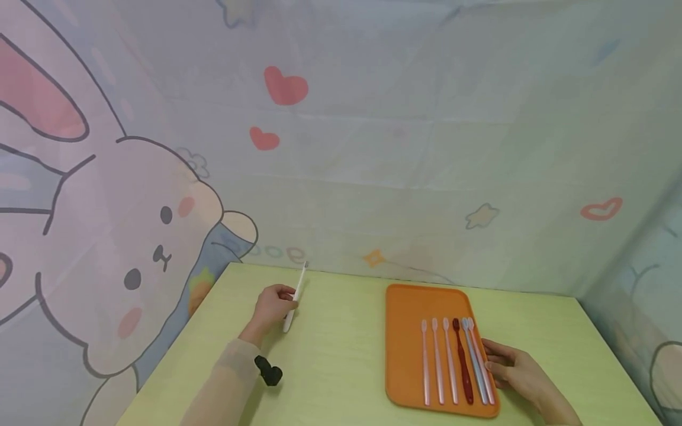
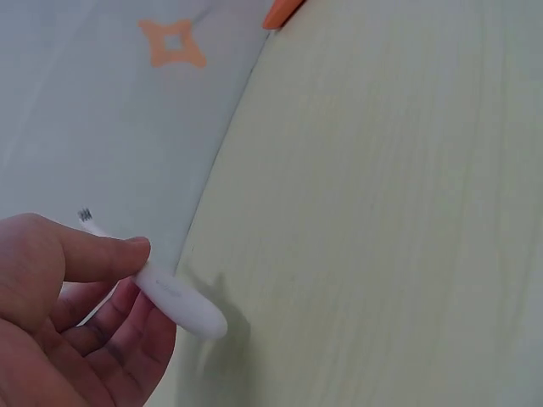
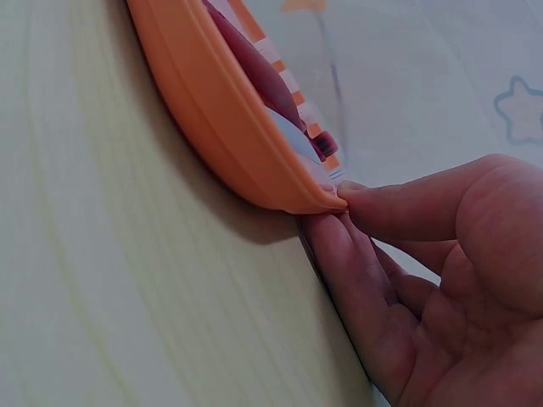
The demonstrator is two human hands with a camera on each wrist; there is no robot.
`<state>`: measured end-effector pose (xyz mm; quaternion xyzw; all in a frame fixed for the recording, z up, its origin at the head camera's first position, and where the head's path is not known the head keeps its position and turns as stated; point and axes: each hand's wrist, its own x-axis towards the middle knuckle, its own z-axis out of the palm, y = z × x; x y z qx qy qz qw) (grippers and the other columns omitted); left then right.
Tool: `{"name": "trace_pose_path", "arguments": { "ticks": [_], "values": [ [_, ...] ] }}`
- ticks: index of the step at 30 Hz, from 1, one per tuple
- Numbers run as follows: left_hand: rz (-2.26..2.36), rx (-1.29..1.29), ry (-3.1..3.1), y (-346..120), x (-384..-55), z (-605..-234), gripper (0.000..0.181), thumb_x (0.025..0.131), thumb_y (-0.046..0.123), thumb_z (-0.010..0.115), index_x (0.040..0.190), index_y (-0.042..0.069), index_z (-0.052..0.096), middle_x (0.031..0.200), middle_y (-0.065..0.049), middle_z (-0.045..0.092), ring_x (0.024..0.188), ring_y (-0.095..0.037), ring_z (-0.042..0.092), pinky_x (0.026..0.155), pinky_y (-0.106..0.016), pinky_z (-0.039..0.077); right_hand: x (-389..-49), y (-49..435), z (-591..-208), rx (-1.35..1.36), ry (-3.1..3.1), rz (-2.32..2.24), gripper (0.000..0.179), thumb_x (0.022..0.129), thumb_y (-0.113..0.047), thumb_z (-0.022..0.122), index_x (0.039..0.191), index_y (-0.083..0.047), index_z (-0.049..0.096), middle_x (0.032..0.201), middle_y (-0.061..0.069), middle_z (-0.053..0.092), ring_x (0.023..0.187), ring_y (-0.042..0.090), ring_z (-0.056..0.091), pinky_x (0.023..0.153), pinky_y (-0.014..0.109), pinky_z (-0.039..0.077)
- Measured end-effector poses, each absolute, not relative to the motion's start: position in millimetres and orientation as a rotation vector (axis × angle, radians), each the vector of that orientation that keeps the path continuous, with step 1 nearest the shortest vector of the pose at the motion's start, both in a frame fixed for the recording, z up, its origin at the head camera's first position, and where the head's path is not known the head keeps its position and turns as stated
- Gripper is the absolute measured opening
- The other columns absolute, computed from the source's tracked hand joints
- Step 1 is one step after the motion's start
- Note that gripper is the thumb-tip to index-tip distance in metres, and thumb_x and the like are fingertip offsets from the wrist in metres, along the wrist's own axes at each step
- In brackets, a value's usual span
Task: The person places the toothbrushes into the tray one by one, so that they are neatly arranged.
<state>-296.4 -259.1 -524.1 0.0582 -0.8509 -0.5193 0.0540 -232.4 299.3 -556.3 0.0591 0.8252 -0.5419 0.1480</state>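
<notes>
A white toothbrush [image 1: 296,296] is pinched between the thumb and fingers of my left hand [image 1: 273,307], above the left part of the table. In the left wrist view its thick handle end [image 2: 191,309] points toward the table and its dark-bristled head [image 2: 84,215] sticks out past the hand. My right hand [image 1: 514,370] grips the right rim of an orange tray [image 1: 405,343], thumb on top and fingers beneath. On the tray's right half several toothbrushes lie side by side: pale pink ones [image 1: 438,361], a dark red one [image 1: 462,362] and a light blue one [image 1: 475,362].
The light yellow-green table [image 1: 335,349] reaches back to a printed cloth backdrop [image 1: 426,148] with a rabbit and hearts. A black device [image 1: 269,371] sits by the left wrist. Bare tabletop lies between the left hand and the tray.
</notes>
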Motion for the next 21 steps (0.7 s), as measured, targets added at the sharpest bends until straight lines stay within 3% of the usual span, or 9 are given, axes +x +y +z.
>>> {"name": "trace_pose_path", "arguments": {
  "ticks": [21],
  "values": [
    [-1.989, -0.041, -2.427, -186.1, -258.3, -516.6, 0.034, 0.091, 0.0, 0.079, 0.122, -0.007, 0.068, 0.102, -0.014, 0.065, 0.078, -0.019, 0.066, 0.064, -0.036, 0.063, -230.4, 298.3, -554.9, 0.195, 2.341, -1.572, 0.069, 0.103, -0.009, 0.071, 0.161, 0.007, 0.037, 0.146, 0.029, 0.058, 0.113, 0.021, 0.065, 0.081, 0.038, 0.062]
  ]
}}
